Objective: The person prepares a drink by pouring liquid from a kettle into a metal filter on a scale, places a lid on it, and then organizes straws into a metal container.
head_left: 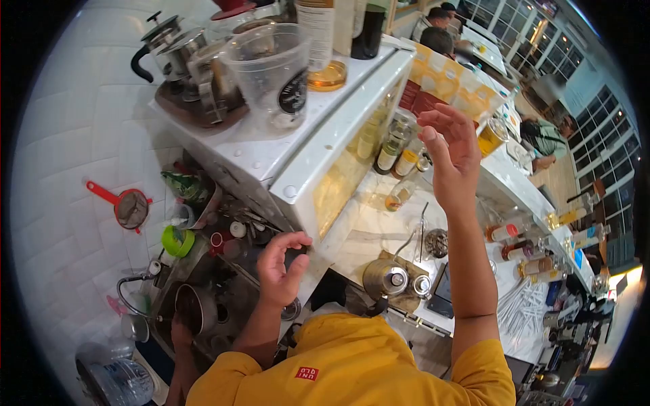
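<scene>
My left hand [283,269] is raised beside the corner of a white cabinet [298,166]. Its fingers are bent, the thumb stands apart, and nothing is in it. Higher up and to the right, my right hand [452,150] hangs in the air with loosely curled fingers and an empty palm. Behind it are several bottles [387,157] and a glass jar of yellow liquid [493,135]. On top of the cabinet stand a clear plastic cup [267,81], a French press [166,44] and a bottle of amber liquid [328,76]. Below sits a steel kettle [383,279].
At the lower left, another person's hand [181,334] is at a metal pot [196,308] in the sink. A red strainer [131,208] hangs on the white tiled wall [68,149]. More bottles [538,265] line the counter at right; people sit at tables beyond.
</scene>
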`<state>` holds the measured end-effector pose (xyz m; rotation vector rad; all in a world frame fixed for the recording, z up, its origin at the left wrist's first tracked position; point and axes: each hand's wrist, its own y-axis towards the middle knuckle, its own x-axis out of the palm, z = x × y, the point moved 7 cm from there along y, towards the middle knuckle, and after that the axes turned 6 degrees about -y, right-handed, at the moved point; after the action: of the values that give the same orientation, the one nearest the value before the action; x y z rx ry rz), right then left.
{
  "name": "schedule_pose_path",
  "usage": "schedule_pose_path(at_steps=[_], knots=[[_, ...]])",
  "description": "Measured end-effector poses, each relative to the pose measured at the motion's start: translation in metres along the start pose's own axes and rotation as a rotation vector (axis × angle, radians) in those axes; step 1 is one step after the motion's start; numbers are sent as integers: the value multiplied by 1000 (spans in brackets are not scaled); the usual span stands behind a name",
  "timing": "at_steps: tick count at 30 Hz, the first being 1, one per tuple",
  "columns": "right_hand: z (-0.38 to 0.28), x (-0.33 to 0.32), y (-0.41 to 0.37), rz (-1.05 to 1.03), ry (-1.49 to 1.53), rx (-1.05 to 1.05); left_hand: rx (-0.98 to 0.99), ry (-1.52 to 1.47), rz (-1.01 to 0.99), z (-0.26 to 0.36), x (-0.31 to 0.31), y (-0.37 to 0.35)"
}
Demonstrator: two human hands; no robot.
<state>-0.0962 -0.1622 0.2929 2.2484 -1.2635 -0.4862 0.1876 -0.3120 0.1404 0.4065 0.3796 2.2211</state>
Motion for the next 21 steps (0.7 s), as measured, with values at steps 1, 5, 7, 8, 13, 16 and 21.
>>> schedule_pose_path(at_steps=[1,5,7,8,13,16,21], knots=[[-5,12,4,-31,10,-25,14,-4,38,4,-9,2],[-4,51,19,-120,49,-34,58,-40,188,18,-46,16],[-1,67,24,-139,51,-14,61,-62,274,17,-63,22],[2,75,25,-147,37,-18,82,10,298,18,-68,25],[-9,91,32,-111,-238,-98,59,48,334,20,-78,39],[-21,105,34,-158,-253,-132,59,28,315,10,-81,45],[-30,127,40,-200,-204,-91,19,-60,293,-5,-82,44]])
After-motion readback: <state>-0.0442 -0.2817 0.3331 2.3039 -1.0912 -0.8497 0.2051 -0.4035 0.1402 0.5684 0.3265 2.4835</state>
